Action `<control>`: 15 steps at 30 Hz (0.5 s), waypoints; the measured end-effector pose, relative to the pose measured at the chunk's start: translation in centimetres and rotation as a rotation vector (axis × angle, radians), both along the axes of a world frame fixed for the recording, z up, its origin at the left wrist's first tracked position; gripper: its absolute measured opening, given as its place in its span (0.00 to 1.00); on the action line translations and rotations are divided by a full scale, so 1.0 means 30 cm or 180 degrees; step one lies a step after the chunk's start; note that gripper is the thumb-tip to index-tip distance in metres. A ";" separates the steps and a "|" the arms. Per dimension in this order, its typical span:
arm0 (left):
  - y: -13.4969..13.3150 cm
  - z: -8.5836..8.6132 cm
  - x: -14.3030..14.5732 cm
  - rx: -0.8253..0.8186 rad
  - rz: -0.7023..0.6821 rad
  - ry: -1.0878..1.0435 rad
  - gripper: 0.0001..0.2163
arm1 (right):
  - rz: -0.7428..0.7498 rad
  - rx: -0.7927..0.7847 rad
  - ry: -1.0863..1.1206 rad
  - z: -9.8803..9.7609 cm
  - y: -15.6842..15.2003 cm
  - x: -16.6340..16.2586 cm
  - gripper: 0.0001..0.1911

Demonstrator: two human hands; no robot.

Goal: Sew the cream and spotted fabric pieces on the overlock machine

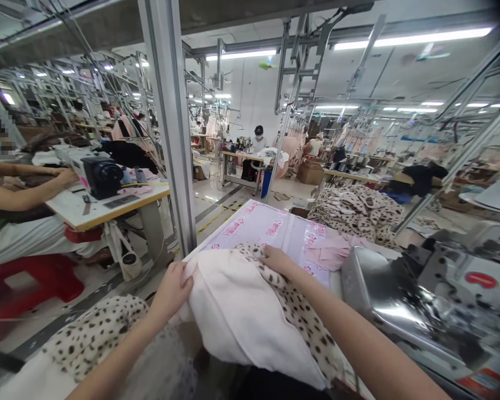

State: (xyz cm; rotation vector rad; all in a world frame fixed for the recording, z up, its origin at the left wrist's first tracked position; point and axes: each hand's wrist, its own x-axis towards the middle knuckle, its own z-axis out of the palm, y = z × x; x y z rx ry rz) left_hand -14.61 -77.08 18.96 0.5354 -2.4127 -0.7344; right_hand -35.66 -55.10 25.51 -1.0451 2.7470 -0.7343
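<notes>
A piece of fabric [233, 311], plain white on one face and cream with dark spots on the other, drapes over the near edge of the work table and hangs toward my lap. At its upper left corner, my left hand [174, 289] pinches the white edge between thumb and fingers. My right hand [278, 261] grips the spotted edge at the upper right, fingers curled on the cloth. More spotted cloth [104, 328] lies bunched at lower left, beside my left forearm.
The table top [266, 225] has a printed plastic cover. A pink cloth [331, 250] and a spotted fabric pile [358, 211] lie beyond. At right stands a metal sewing machine [383, 311]. A metal post [170, 122] rises ahead; left, a co-worker's arm [25, 189] reaches toward another machine [95, 172].
</notes>
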 end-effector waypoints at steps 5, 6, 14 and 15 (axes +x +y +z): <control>-0.027 0.095 0.093 0.0288 0.0001 -0.0141 0.11 | 0.0381 -0.0003 -0.0130 0.147 0.065 0.016 0.05; -0.045 0.149 0.109 0.0415 -0.0123 -0.0057 0.12 | 0.0452 -0.0147 -0.0090 0.209 0.093 0.004 0.05; -0.157 0.748 -0.118 -0.0660 -0.0580 -0.0272 0.16 | -0.0209 -0.1451 0.1197 0.680 0.173 -0.183 0.07; -0.145 0.812 -0.148 -0.1058 -0.0367 0.0023 0.16 | -0.0366 -0.1695 0.1438 0.729 0.178 -0.187 0.10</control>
